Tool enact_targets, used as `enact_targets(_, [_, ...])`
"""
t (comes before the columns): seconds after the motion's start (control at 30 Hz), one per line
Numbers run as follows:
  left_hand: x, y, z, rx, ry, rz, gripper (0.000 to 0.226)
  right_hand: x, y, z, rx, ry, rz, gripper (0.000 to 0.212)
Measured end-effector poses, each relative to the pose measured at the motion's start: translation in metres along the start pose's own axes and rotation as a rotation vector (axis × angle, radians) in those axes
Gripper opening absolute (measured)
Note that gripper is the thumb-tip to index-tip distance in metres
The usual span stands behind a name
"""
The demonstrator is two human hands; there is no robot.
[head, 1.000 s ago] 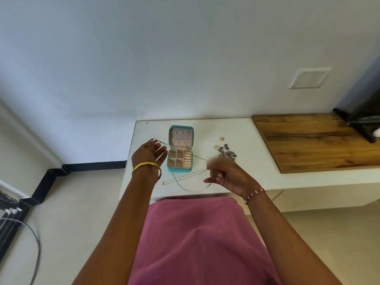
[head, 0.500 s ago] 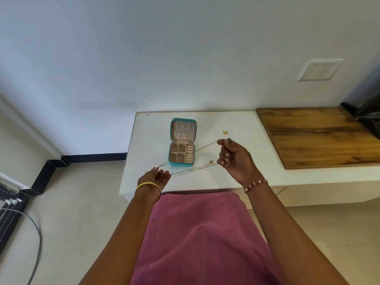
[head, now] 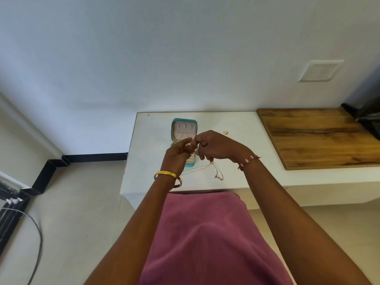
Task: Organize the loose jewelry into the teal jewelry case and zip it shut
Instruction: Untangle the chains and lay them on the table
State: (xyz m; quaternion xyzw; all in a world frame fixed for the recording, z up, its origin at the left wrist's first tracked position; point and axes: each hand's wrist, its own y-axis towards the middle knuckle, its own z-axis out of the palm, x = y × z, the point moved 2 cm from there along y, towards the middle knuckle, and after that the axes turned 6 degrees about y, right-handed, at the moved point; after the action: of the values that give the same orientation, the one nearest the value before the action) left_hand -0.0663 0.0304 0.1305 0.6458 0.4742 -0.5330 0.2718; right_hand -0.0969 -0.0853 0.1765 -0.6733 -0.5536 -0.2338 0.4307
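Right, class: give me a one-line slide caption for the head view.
Both hands pinch a thin necklace chain above the open teal jewelry case.

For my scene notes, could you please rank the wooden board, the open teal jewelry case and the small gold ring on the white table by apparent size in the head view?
1. Brown wooden board, by far the largest.
2. Open teal jewelry case, partly hidden behind the hands.
3. Small gold ring, the smallest.

Bare white table (head: 150, 161) lies left of the open case (head: 184, 128), and more stretches right of the ring (head: 225, 132) up to the wooden board (head: 320, 136). Both hands (head: 213, 146) hover over the case's lower half, blocking it; a chain (head: 216, 171) lies at centre.
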Motion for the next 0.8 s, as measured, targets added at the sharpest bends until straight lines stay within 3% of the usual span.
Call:
enact_targets(0.17, [-0.012,-0.002,0.0,0.136,0.011,-0.061,0.03,0.001,-0.01,-0.007,0.062,-0.102,0.064,0.014])
enact_targets(0.37, [-0.015,-0.009,-0.001,0.239,0.213,-0.049,0.019,-0.014,-0.013,-0.016,0.039,-0.047,0.062,0.014])
enact_targets(0.47, [-0.011,-0.01,-0.007,0.269,0.198,-0.024,0.022,-0.025,-0.016,-0.022,-0.024,-0.021,0.053,0.022])
enact_targets(0.67, [0.002,-0.004,-0.023,0.28,-0.123,-0.154,0.024,-0.053,-0.023,-0.024,-0.122,0.491,-0.014,0.019])
enact_targets(0.8, [-0.001,-0.003,-0.02,0.401,-0.137,-0.246,0.03,-0.05,-0.019,-0.01,-0.052,0.509,-0.056,0.012])
